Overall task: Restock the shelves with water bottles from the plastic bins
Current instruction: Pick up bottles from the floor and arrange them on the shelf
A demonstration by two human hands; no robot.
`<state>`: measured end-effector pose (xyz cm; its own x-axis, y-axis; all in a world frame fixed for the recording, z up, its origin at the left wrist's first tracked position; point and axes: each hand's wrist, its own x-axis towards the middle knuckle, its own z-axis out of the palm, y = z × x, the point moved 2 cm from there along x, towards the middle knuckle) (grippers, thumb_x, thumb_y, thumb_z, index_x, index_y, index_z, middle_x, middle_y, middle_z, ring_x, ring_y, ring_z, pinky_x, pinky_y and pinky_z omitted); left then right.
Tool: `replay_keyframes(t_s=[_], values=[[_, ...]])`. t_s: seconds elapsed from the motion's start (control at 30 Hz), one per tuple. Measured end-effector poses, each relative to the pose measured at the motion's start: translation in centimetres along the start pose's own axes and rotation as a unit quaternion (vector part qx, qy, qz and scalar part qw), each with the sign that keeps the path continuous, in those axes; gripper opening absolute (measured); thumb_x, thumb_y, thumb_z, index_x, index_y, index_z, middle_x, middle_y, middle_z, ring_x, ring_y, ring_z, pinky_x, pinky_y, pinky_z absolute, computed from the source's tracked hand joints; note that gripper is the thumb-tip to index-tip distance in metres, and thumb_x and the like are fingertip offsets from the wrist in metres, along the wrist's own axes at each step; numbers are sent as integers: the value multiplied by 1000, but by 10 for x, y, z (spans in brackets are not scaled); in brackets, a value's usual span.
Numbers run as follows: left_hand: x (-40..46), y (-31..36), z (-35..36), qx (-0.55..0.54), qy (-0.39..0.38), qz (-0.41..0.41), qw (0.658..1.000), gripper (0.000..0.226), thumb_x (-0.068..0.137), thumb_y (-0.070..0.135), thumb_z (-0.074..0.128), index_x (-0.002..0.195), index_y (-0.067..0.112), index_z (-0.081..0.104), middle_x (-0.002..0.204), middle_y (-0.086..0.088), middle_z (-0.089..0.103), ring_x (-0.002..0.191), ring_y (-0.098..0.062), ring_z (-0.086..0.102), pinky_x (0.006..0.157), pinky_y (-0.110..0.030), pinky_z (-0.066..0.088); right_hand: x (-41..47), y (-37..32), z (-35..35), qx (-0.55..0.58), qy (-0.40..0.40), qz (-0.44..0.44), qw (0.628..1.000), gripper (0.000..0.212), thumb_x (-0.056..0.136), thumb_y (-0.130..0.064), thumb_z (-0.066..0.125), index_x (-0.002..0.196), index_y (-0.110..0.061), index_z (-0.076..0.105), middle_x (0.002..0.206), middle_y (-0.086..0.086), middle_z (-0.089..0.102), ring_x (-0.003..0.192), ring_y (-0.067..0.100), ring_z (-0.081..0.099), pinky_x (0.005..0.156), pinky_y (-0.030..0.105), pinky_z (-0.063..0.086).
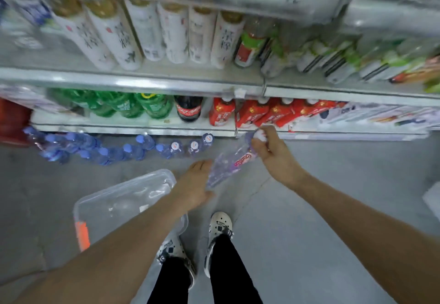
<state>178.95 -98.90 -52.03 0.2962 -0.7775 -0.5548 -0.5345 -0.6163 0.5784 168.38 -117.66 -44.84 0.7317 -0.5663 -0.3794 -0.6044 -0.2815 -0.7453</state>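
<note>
I hold a clear water bottle [228, 165] with a white cap and a red-lettered label, tilted, cap end toward the shelves. My right hand [273, 154] grips it near the cap. My left hand [195, 187] touches its base with the fingers loosely spread. A clear plastic bin [114, 208] with an orange handle lies on the floor by my left forearm; it looks empty. Several blue-capped water bottles [114, 149] stand in a row on the floor under the lowest shelf [133, 130].
The lowest shelf carries green bottles [133, 105], a cola bottle [189, 109] and red cartons [262, 113]. The shelf above holds white tall bottles [147, 32] and green-labelled bottles [333, 58]. My two white shoes [214, 232] stand on the grey floor. A red crate [12, 120] sits far left.
</note>
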Motion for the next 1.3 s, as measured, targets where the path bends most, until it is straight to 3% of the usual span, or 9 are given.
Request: replay_keyframes(t_s=[0.07,0.17,0.33,0.47,0.63,0.8,0.9,1.03,1.3], values=[[-37,37,-36,-52,29,18,998,93,78,32,79,149,13,23,145,-5,45,130,-28,46,105,-39,39,-19,-60,-39,17,17,-24,999,5,98,-37,48,96,-36,44,83,4,60,78,24,60,76,51,49],[-88,86,-88,-104,100,36,989,77,72,36,81,133,10,42,123,-6,60,112,-28,59,90,-38,47,-54,-141,-82,43,95,-38,994,29,93,-54,51,108,-30,44,87,-1,65,80,21,64,77,45,53],[-154,147,-163,-77,161,74,981,70,72,35,80,128,13,44,112,-7,65,101,-29,61,76,-33,45,-108,-236,-109,121,210,-85,966,48,88,-61,57,116,-23,48,112,-1,65,105,17,62,98,43,47],[-194,174,-209,-57,171,90,980,75,72,43,80,129,15,42,120,-5,63,108,-25,60,82,-31,46,-142,-292,-124,39,195,-125,972,69,85,-59,61,137,-20,36,132,-1,57,121,20,54,97,39,45],[-233,218,-281,34,155,133,978,85,69,54,79,137,20,41,131,0,57,112,-19,57,90,-29,48,-173,-371,-173,-28,208,-199,957,62,95,-49,55,140,-14,30,127,-4,53,114,14,52,90,31,41],[-278,290,-397,166,259,231,923,60,82,51,69,132,23,51,126,5,61,109,-12,59,89,-28,48,-201,-471,-254,-91,280,-288,911,52,92,-49,58,128,-19,36,110,2,66,98,22,64,87,41,50],[-310,345,-471,201,368,268,868,49,85,43,66,129,26,53,120,6,64,109,-13,61,90,-32,49,-221,-534,-308,-101,345,-316,878,63,90,-51,61,135,-16,32,96,-1,65,85,18,63,78,34,47],[-343,408,-554,214,479,290,800,38,87,35,65,123,21,58,116,1,66,107,-21,61,88,-31,47,-236,-609,-381,-103,411,-338,840,68,91,-53,59,137,-11,32,116,5,56,106,25,55,91,37,42],[-317,476,-652,267,555,217,757,52,90,40,62,134,15,50,129,-8,58,119,-27,53,96,-40,45,-213,-708,-489,-103,482,-397,774,68,87,-56,56,134,-14,34,123,8,61,107,29,61,96,46,47]])
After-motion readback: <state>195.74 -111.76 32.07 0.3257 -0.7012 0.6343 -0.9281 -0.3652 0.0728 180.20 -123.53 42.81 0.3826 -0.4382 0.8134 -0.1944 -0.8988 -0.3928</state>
